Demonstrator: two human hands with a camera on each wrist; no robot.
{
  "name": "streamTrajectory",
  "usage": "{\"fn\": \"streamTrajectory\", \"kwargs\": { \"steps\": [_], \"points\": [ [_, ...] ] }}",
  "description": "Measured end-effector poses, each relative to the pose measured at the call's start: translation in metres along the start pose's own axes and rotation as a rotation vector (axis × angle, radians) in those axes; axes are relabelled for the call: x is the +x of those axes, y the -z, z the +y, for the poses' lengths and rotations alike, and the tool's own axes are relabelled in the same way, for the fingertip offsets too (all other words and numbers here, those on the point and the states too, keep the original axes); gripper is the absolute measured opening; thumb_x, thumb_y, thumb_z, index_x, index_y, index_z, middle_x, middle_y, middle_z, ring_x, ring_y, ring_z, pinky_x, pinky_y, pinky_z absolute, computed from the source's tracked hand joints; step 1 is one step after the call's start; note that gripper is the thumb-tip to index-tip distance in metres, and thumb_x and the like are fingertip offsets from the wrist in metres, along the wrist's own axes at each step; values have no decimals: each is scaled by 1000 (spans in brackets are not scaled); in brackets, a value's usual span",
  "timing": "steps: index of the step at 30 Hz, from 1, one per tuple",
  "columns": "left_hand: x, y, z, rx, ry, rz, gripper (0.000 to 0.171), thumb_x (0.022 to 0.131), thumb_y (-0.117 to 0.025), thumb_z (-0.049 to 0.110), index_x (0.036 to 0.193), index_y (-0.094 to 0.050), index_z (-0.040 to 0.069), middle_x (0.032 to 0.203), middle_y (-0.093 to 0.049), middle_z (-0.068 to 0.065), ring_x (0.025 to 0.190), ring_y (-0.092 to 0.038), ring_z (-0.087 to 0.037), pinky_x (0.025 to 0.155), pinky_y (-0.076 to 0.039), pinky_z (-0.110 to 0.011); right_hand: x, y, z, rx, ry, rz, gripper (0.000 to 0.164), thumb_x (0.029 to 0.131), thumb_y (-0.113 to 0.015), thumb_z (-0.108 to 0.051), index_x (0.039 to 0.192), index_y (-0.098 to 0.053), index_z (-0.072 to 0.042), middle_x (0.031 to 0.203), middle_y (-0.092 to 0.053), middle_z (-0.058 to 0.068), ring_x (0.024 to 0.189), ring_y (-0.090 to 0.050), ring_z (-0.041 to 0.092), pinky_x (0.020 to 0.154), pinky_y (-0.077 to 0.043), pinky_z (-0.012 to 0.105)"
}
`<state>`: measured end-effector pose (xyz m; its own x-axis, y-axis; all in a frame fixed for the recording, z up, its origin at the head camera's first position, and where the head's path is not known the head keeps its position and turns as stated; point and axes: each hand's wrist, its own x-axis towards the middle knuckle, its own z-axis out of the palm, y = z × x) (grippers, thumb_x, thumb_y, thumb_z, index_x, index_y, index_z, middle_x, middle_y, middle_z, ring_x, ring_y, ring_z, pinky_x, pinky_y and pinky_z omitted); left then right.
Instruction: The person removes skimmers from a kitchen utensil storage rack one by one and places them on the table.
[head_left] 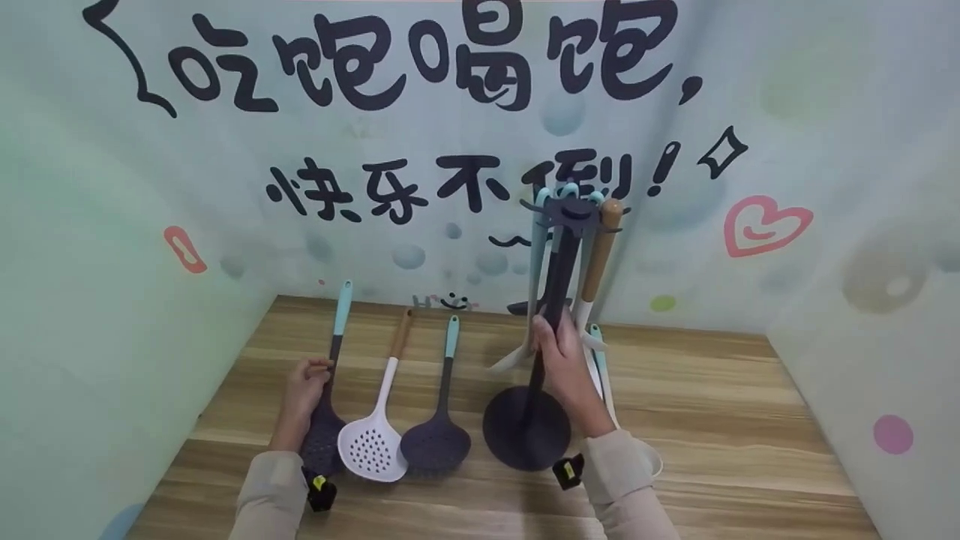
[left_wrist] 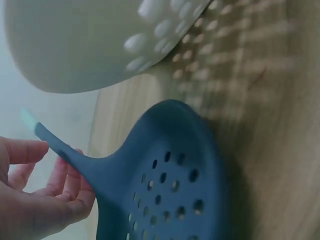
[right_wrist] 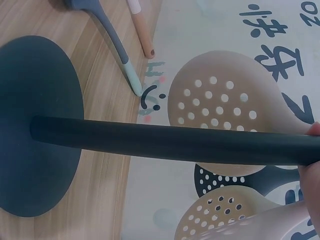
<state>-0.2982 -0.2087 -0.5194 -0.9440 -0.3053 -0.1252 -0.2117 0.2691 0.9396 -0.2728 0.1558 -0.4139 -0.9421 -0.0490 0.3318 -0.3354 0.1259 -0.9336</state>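
Left hand (head_left: 304, 390) pinches dark skimmer (head_left: 324, 444), white skimmer (head_left: 371, 452) beside it; right hand (head_left: 568, 364) grips rack pole (head_left: 561, 277), utensils (head_left: 601, 262) hanging.

A wood-grain table (head_left: 720, 420) carries a white skimmer (head_left: 373, 450), a dark skimmer (head_left: 436, 448) and a pale utensil (head_left: 606, 390).

Left hand (left_wrist: 45, 200), lower left: digits pinching handle of dark blue perforated skimmer (left_wrist: 167, 189) | its light-teal handle end points upper left; holed head at lower centre, cut by frame | pale perforated skimmer (left_wrist: 85, 40) above, apart, handle out of frame | wood-grain desk (left_wrist: 270, 130) at right, dappled light and shadow | pale wall (left_wrist: 70, 114) behind.
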Motion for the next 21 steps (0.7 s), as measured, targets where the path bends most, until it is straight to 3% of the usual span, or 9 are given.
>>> {"fn": "streamTrajectory", "kwargs": {
  "steps": [3,5,10,15,19,21],
  "points": [
    [0,-3,-1,40,26,-58,35,92,-36,0,122,-53,-8,130,-49,-28,123,-45,-37,102,-36,-41,-1,0,0,-7,-5,-2,22,99,-44,-30,98,-42,-8,79,-42,3,79,-46,32,69,-38,30],
    [-1,-5,-2,84,37,-105,38,93,-34,1,125,-51,-10,134,-45,-29,128,-40,-38,107,-32,-44,-1,0,1,-6,-2,-2,24,98,-44,-31,98,-42,-8,79,-43,4,80,-45,36,70,-38,31],
    [0,-11,-1,186,52,-199,43,92,-32,4,130,-43,-13,137,-38,-31,131,-34,-42,109,-28,-48,0,0,1,-11,6,6,23,98,-45,-33,97,-43,-10,79,-44,3,83,-44,43,69,-38,30],
    [0,-16,-1,220,79,-249,46,92,-30,6,134,-36,-14,140,-32,-33,132,-30,-44,109,-26,-49,-1,1,0,-3,8,-3,25,97,-45,-35,98,-43,-10,80,-43,5,85,-43,46,69,-38,31],
    [2,-17,-1,228,67,-248,47,91,-31,5,133,-37,-15,116,-49,-31,113,-47,-40,99,-38,-44,-1,1,-1,-6,-5,-5,26,97,-45,-36,99,-43,-11,81,-43,4,83,-44,41,70,-38,32],
    [2,-18,-1,243,42,-237,46,90,-34,5,131,-39,-15,97,-52,-23,96,-51,-33,85,-42,-36,-2,0,-8,-6,1,-2,20,99,-44,-29,97,-42,-9,79,-42,4,79,-44,38,68,-37,30]
  ]
}}
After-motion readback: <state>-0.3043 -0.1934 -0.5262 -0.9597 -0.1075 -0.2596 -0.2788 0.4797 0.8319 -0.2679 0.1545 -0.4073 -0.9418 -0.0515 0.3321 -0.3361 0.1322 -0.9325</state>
